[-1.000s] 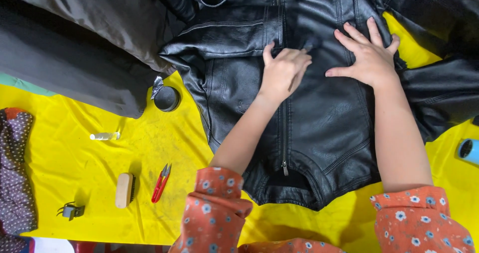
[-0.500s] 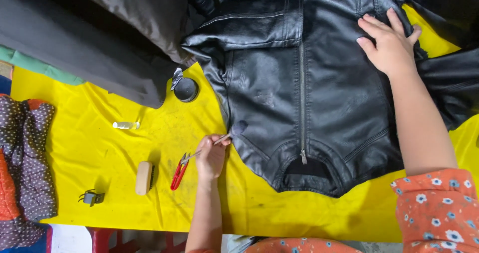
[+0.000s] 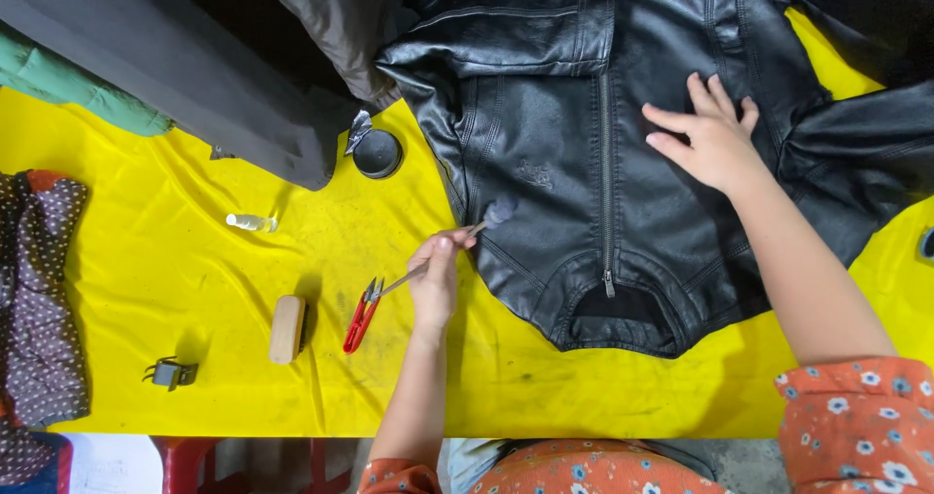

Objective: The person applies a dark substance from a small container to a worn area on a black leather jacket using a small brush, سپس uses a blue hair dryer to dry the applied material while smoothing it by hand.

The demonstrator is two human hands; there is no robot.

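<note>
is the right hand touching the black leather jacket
Touching. The head view shows the right hand lying flat, fingers spread, on the front of the black leather jacket beside its zip, with no gap visible under the palm.

Not much packaging out here. Left of centre, a small clear vial (image 3: 252, 222) lies on its side on the yellow cloth (image 3: 195, 260), pale and see-through, too small to tell any label. Up a little and to the right of it, a round black tin (image 3: 377, 153) sits open, with a crumpled silvery foil scrap (image 3: 357, 130) touching its upper-left rim. At the far right edge, a sliver of a blue round container (image 3: 926, 244) peeks in. No signs, no screens.
</note>
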